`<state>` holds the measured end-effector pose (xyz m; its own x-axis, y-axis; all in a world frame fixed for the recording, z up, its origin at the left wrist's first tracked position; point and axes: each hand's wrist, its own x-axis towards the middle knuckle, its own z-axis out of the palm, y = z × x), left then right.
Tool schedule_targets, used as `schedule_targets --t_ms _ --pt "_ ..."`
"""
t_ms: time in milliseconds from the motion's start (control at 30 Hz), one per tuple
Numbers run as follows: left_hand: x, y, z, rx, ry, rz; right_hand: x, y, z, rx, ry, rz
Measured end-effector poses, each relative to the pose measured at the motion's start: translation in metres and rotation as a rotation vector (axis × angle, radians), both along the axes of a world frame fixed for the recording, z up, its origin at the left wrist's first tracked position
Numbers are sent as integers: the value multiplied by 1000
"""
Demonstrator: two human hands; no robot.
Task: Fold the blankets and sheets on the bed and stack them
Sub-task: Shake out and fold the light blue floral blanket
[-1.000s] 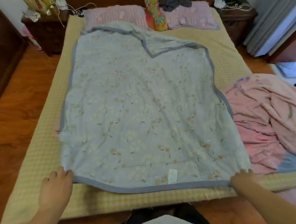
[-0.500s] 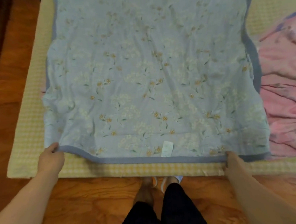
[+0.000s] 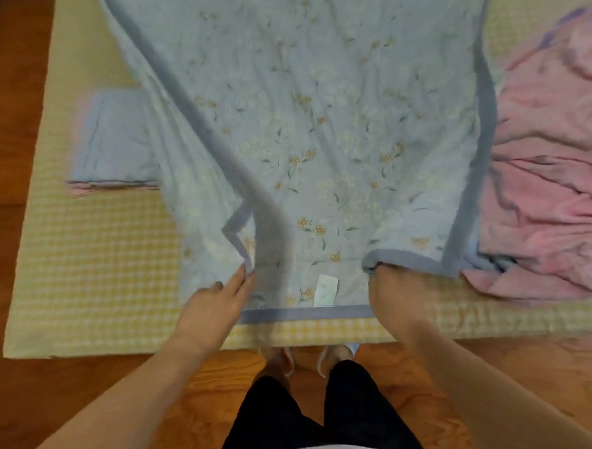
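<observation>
A pale blue flowered blanket [image 3: 333, 119] is lying across the yellow checked bed [image 3: 94, 269], filling the centre of the frame. At lower centre, the left hand [image 3: 213, 304] is pinching its folded-over left corner; the right hand [image 3: 390, 288] is gripping the bunched near hem. A folded blue sheet [image 3: 112, 144] is sitting at left, a crumpled pink blanket [image 3: 552, 162] at right.

Right hand's fingers [image 3: 381, 274] hidden under blanket [image 3: 332, 102] hem.
</observation>
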<state>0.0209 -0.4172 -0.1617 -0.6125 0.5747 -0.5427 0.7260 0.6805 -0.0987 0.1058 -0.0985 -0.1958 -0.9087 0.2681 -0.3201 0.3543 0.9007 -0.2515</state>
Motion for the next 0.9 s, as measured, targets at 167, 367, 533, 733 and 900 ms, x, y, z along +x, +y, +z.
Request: schedule_targets --t_ms 167,367,533,733,900 --pt "12 12 -105 -222 -295 156 -1 -24 -73 137 -621 106" --pt "4 37 -152 635 -267 1142 -28 -50 -95 33 -248 -331" --pt "-21 53 -177 645 -348 1501 -66 -71 -123 -138 -241 -109" --pt "-27 31 -172 576 -611 1274 -99 -51 -143 1 -329 28" --pt "-16 6 -153 463 -675 1301 -72 -2 -94 -237 187 -989"
